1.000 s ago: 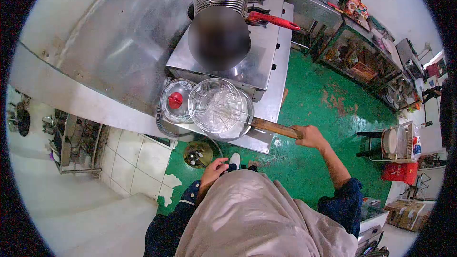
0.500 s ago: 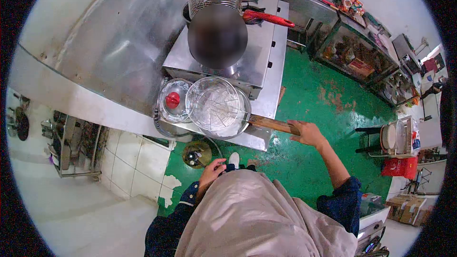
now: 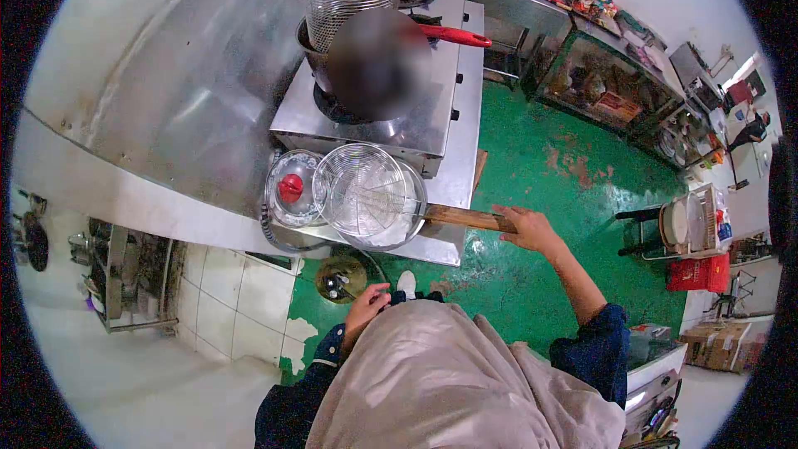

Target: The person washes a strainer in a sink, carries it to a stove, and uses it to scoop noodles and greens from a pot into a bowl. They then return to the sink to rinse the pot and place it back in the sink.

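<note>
My right hand (image 3: 529,229) is closed round the end of the wooden handle of a wire strainer (image 3: 362,189). The strainer's round mesh basket lies over a metal bowl (image 3: 416,218) on the steel counter, partly covering it. Something pale shows through the mesh, but I cannot make out what it is. Beside the bowl sits a glass lid with a red knob (image 3: 290,188). Near my waist, in front of the apron (image 3: 424,366), my left hand (image 3: 366,308) has its fingers loosely bent and apart, with nothing visible in them.
A stove (image 3: 432,129) stands ahead, bearing a pot with a tall wire basket (image 3: 353,4) and a red handle (image 3: 457,35); a blurred patch hides part of it. A gas cylinder (image 3: 341,279) is on the floor. At right are a rack (image 3: 694,224) and a person (image 3: 751,130).
The view has shifted slightly, moving the stove and counter left in the picture. My right hand keeps its grip on the strainer, which stays over the bowl.
</note>
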Demonstrator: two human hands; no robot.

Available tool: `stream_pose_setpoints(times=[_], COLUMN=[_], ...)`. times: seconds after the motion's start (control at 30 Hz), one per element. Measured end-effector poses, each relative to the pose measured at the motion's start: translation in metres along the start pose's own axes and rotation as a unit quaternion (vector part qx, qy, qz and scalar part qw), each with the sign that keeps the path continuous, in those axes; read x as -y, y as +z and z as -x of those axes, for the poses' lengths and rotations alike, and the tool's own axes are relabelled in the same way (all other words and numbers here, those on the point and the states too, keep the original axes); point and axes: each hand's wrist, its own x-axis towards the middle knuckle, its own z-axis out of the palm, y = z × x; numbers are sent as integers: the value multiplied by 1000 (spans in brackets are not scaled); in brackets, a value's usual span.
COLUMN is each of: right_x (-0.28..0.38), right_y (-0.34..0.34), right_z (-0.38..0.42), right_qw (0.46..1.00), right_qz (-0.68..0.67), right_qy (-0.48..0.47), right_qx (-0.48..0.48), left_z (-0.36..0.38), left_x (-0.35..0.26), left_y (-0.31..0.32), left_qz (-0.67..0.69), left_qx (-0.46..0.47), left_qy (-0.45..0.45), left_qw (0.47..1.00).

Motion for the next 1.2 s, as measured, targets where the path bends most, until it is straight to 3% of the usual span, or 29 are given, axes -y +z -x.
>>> stream_pose_setpoints(times=[0.37,0.57,1.2], right_x=[-5,-2,6], right_y=[4,0,-12], right_z=[-6,-3,-3], right_qw=[989,992,992], right_qz=[25,20,65], right_qy=[-41,-27,-11], right_qx=[-138,-122,-107], left_z=[-3,-4,-16], left_x=[-13,-17,-14], left_y=[-5,-5,-13], left_qz=[-49,-52,-61], left_qx=[13,4,16], left_qy=[-22,8,-30], left_qw=[998,999,998])
